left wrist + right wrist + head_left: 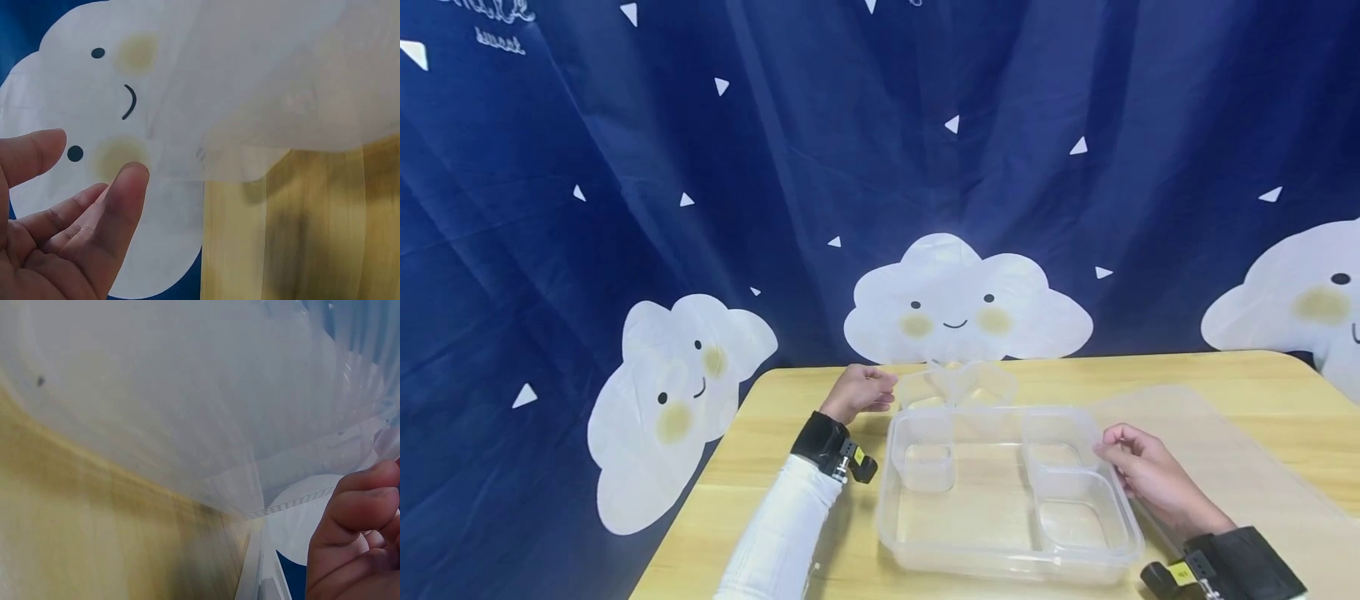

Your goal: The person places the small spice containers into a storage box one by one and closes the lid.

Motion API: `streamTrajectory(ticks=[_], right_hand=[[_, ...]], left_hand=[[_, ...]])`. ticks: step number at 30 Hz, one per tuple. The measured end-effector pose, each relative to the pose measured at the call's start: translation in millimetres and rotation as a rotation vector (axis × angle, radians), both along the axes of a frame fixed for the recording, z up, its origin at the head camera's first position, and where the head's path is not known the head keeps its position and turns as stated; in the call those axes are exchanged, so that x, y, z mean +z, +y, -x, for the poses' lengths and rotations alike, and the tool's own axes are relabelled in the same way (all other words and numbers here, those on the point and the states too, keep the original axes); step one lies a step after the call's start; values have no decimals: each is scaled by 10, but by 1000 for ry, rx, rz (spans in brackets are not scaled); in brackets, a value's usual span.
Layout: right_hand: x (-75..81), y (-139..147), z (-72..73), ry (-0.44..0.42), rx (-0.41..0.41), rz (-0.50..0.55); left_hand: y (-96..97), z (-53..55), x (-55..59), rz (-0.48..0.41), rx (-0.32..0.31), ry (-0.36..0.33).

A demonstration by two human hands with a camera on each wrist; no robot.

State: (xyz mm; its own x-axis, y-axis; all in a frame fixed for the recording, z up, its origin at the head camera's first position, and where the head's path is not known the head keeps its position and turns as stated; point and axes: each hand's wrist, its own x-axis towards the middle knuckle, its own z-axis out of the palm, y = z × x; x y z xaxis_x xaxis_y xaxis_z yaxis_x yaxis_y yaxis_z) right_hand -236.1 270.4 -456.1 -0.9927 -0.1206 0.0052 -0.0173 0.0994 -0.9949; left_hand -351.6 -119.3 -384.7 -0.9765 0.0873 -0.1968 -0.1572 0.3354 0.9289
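eyeing the wood-grain table [1232,372], i find the clear plastic storage box [992,560] on it: likely light, stiffish, slick, best held by opposite rims. beside the small clear tubs [988,385], my left hand [861,392] is loose; my right hand [1157,481] pinches the box's right rim.

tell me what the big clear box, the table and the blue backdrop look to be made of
Big clear box: likely plastic, smooth, slightly cloudy; the table shows through.
Table: wood or laminate, low sheen; pale grain bands show.
Blue backdrop: probably printed fabric, faint sheen; it hangs in soft folds, though thin vinyl is possible.
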Motion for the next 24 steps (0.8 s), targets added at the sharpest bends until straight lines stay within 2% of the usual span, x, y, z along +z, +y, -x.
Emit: streamTrajectory(ticks=[7, 11, 17, 21, 24], right_hand=[[39, -17, 6, -21, -17, -20], [19, -30, -17, -51, -15, -12], [-26, -23, -40, -61, 15, 15], [-26, -19, -44, -70, 15, 26], [-3, -16, -43, -84, -4, 22]], left_hand=[[-3, 67, -24, 95, -13, -15], [5, 86, -100, 137, -29, -34], [8, 101, -282, 132, -76, -34], [-7, 116, -382, 114, -71, -23], [2, 127, -410, 115, -69, -13]])
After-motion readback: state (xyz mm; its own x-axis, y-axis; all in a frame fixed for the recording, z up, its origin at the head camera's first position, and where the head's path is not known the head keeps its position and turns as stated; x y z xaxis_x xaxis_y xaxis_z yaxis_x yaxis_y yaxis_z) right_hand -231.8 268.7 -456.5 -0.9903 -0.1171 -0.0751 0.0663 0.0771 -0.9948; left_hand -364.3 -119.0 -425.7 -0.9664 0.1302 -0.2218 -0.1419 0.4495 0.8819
